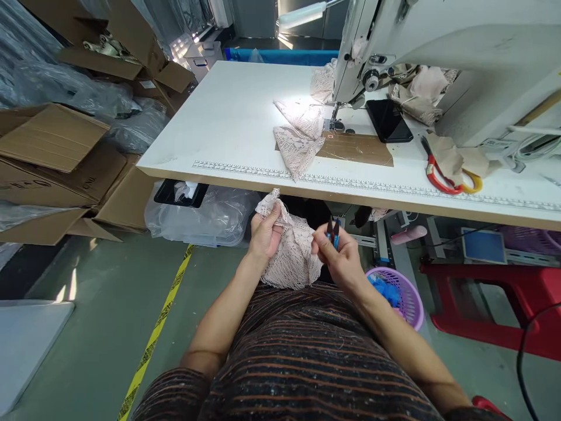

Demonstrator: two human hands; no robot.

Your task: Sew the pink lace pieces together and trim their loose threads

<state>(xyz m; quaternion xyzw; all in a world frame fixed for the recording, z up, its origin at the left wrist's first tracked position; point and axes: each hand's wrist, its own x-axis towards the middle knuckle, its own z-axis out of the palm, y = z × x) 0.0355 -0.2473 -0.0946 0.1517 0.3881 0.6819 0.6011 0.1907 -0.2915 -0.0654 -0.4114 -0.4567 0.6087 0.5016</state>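
A piece of pale pink lace fabric (293,257) lies gathered over my lap, below the table edge. My left hand (266,234) is closed on its upper left part, thumb on top. Over the right side of the lace, my right hand (337,251) is closed round small thread snips (333,231) with blue handles and dark blades pointing up. Whether the right fingers also pinch the lace or a thread, I cannot make out. On the table, another lace piece (300,137) rests to the left of the sewing machine's needle (336,114).
A sewing machine (421,35) stands on the white table (210,123). A black phone (389,120) and red-and-yellow scissors (442,178) lie right. Below are a purple basket (414,298) and a red stool (495,269). Cardboard boxes (52,140) fill the left.
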